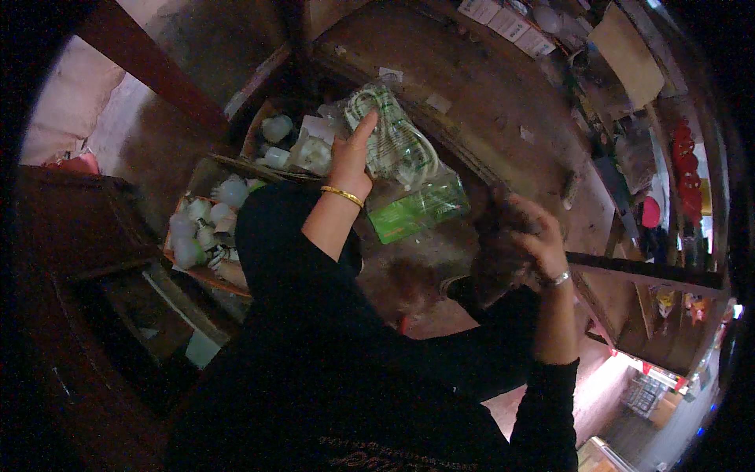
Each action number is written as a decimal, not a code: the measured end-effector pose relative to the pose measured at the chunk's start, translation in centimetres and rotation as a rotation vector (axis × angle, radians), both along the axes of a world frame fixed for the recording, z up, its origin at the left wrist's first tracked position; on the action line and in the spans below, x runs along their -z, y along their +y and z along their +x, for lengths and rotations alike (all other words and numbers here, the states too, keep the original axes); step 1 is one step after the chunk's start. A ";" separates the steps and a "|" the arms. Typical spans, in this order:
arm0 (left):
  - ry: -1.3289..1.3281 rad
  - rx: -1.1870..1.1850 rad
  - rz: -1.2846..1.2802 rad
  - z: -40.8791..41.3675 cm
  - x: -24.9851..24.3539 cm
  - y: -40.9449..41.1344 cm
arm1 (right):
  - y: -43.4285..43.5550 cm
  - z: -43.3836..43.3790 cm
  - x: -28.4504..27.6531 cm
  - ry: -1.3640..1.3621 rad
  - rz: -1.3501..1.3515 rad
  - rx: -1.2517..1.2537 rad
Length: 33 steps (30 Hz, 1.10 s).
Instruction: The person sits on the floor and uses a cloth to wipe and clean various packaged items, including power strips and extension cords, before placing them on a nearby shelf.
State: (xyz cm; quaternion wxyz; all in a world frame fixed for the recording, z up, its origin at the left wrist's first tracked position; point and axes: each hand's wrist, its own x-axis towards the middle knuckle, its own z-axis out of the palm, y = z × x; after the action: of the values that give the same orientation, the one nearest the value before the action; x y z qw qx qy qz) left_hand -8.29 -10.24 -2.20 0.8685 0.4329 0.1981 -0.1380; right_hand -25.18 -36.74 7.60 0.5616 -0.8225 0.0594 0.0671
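Observation:
My left hand (353,159), with a gold bangle at the wrist, grips a clear plastic package (392,141). Pale looped cord or tubing lies inside it, and its lower end has a green printed card (419,207). Off to the right, my right hand (540,236) has its fingers curled at a dark, blurred thing (501,253); whether it grips this cannot be made out. Behind my left hand is a box (250,133) with white bulbs and small packages. Beside my knee, a cardboard box (221,284) contains several light bulbs (189,252).
A wooden ledge (460,150) runs diagonally beyond the package. Small white boxes (510,28) stand at the top right, near a sheet of cardboard (628,56). Wooden shelving (643,274) with hanging goods lines the right side. A dark wooden cabinet (71,236) is at the left.

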 end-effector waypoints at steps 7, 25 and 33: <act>0.066 -0.099 -0.082 0.2 0.9 0.4 | -7.5 -3.6 -0.6 -0.327 0.841 0.276; 0.073 -0.164 -0.294 1.1 0.8 0.7 | -3.8 -7.6 7.8 0.501 1.071 0.650; 0.093 -0.111 -0.307 0.5 0.9 0.9 | -1.9 -10.4 4.7 -0.139 1.377 0.368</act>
State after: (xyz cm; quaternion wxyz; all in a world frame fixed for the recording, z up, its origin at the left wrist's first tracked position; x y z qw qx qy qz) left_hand -7.79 -9.35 -3.10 0.9207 0.2765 0.2381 -0.1382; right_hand -35.54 -38.65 2.90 0.9579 -0.2604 0.1056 -0.0593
